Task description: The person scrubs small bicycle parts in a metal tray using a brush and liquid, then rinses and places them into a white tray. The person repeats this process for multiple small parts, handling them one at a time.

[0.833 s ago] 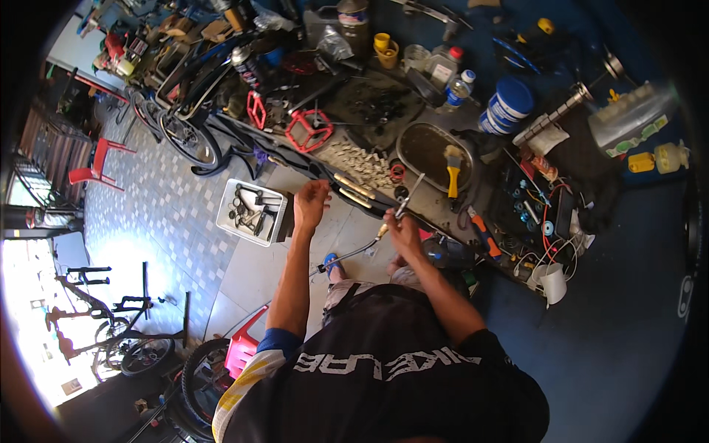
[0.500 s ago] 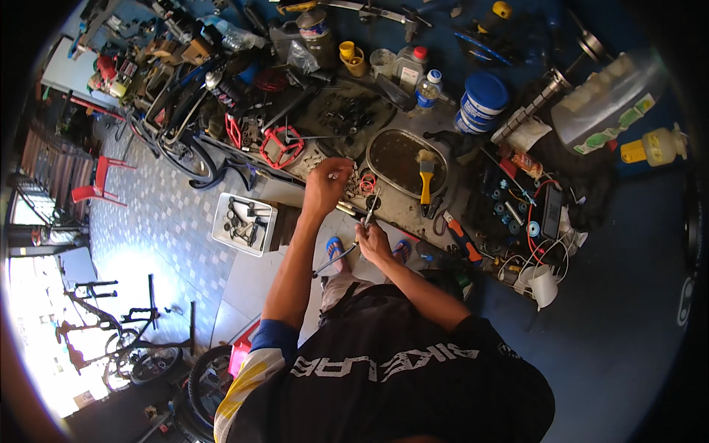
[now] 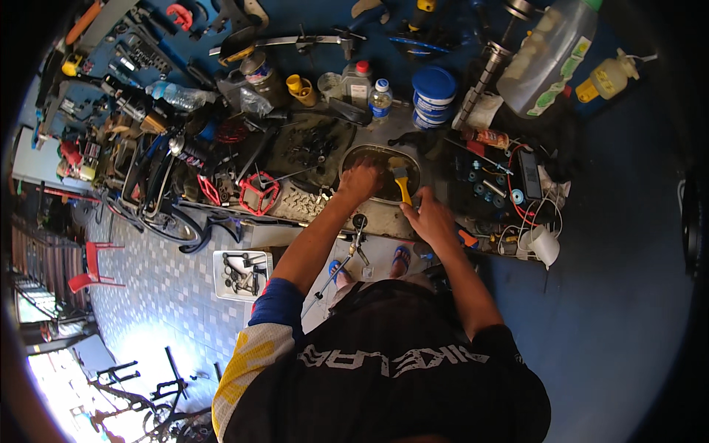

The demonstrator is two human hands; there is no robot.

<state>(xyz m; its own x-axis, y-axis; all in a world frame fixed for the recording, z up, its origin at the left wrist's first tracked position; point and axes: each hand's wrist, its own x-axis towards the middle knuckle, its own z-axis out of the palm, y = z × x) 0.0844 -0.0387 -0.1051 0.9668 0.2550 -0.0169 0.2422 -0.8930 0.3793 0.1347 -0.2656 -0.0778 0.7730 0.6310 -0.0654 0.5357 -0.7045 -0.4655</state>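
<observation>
My left hand (image 3: 361, 182) reaches over the near left part of an oval metal tray (image 3: 419, 164) of dark liquid. Its fingers point down and blur against the tray, so what they hold, if anything, is hidden. A brush with a yellow handle (image 3: 402, 189) leans in the tray, bristles in the liquid. My right hand (image 3: 433, 216) is beside the handle's near end, thumb and forefinger apart; whether it touches the handle is unclear. An air blow gun (image 3: 357, 235) with a hose rests at the bench's front edge, between my forearms.
Red bike pedals (image 3: 258, 193) and a metal chain (image 3: 304, 204) lie on the bench at left. Bottles and a blue-lidded tub (image 3: 434, 96) stand behind the tray. Loose hardware and cables (image 3: 528, 214) crowd the right end. A white bin (image 3: 241, 276) of parts sits low at left.
My right hand has let go of the air blow gun and moved right to the brush handle. My left hand has moved from the bench to over the oval tray. The view has shifted.
</observation>
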